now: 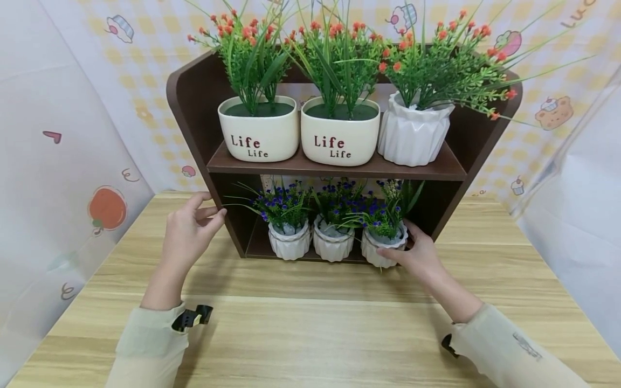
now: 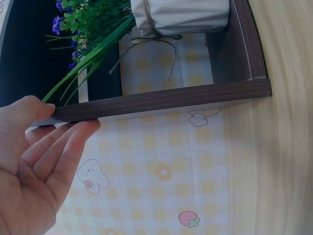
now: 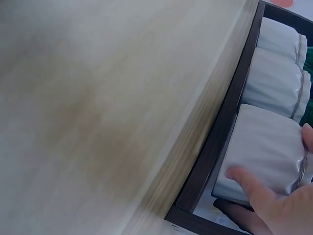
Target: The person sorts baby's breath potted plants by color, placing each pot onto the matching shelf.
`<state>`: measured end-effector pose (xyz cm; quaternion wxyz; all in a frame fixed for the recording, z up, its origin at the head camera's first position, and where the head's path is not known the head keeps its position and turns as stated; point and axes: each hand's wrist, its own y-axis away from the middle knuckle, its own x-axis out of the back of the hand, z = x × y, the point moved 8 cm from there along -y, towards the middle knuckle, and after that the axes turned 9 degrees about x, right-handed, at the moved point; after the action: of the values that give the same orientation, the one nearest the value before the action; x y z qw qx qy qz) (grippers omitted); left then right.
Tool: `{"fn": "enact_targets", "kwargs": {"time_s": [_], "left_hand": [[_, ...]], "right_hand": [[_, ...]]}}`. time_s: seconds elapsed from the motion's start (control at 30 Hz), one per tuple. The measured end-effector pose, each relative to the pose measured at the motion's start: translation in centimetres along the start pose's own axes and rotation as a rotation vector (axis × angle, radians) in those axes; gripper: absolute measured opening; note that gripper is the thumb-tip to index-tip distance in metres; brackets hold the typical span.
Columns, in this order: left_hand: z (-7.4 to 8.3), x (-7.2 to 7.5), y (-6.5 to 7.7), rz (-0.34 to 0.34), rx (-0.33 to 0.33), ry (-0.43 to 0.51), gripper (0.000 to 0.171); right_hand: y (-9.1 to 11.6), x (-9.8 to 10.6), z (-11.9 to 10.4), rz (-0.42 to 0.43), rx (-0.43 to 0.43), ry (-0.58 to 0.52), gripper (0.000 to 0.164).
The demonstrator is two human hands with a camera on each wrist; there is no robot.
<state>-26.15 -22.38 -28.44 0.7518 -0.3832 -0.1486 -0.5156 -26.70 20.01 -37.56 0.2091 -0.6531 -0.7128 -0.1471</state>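
Observation:
A dark brown two-tier wooden shelf [image 1: 339,171] stands on the table. My left hand [image 1: 191,229] pinches the front edge of its left side panel, the thumb and fingers [image 2: 73,147] on opposite faces. On the lower tier, my right hand [image 1: 421,256] grips the rightmost white flowerpot [image 1: 373,249], which has blue-purple flowers and a twine tie. In the right wrist view, one fingertip lies against the pot's side [image 3: 264,147]. The middle pot [image 1: 335,248] and left pot [image 1: 290,245] stand beside it, similar in look.
Above, the upper tier bears two cream "Life" planters [image 1: 257,134] and a white ribbed pot [image 1: 414,134], all with orange flowers. The wood-grain table [image 1: 310,334] spreads in front. A yellow checked cloth [image 1: 140,81] hangs behind, with pale sheets at both sides.

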Motion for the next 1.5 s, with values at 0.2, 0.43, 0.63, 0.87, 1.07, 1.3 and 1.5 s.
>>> {"fn": "enact_targets", "kwargs": {"time_s": [0.2,0.43,0.63,0.87,1.07,1.3,1.5], "left_hand": [[0.1,0.1,0.0,0.004,-0.001,-0.007,0.026],[0.2,0.2,0.0,-0.001,0.012,0.006,0.028],[0.3,0.3,0.0,-0.005,0.016,0.008,0.029],[0.3,0.3,0.1,-0.001,0.013,0.0,0.029],[0.4,0.3,0.0,-0.002,0.007,0.009,0.029],[-0.1,0.0,0.2,-0.036,-0.022,0.003,0.027],[-1.0,-0.1,0.8,-0.173,-0.057,-0.067,0.039]], "right_hand": [[-0.4,-0.1,0.1,0.031,0.027,-0.013,0.093],[-0.7,-0.2,0.2,0.051,0.026,-0.014,0.093],[-0.9,-0.3,0.3,0.048,0.015,-0.011,0.091],[-1.4,-0.3,0.4,0.049,0.008,0.025,0.095],[-1.6,-0.3,0.3,0.042,0.023,0.045,0.094],[-0.2,-0.3,0.2,-0.026,0.057,0.001,0.092],[4.4,1.6,-0.4,-0.148,0.257,0.004,0.071]]}}
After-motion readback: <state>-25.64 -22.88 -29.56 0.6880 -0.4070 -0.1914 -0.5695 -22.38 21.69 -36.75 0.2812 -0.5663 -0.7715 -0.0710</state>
